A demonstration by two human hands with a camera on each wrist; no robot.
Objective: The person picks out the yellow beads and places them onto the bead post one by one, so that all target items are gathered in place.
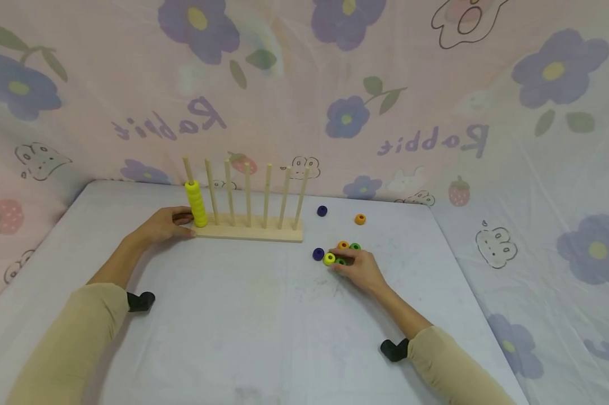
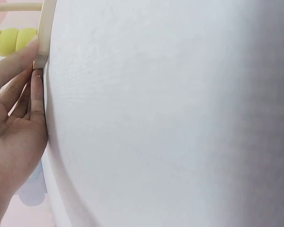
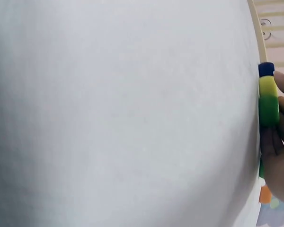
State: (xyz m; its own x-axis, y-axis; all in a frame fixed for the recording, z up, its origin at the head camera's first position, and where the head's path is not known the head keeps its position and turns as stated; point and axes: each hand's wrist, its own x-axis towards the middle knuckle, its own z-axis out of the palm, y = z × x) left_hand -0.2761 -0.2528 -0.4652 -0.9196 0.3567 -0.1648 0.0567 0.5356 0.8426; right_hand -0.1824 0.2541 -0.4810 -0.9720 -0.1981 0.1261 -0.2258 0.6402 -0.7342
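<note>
A wooden peg rack stands at the back of the table, with a row of several upright pegs. Its leftmost peg carries a stack of yellow beads. My left hand grips the left end of the base; in the left wrist view, the thumb lies by the lowest bead. To the right of the rack, my right hand has thumb and forefinger on either side of a loose yellow bead, pinching it at table level. A green bead is partly hidden under that hand.
Close to the right hand lie a dark blue bead, an orange bead and another green bead. Farther back are a second dark blue bead and a second orange bead. A patterned cloth hangs behind the white table.
</note>
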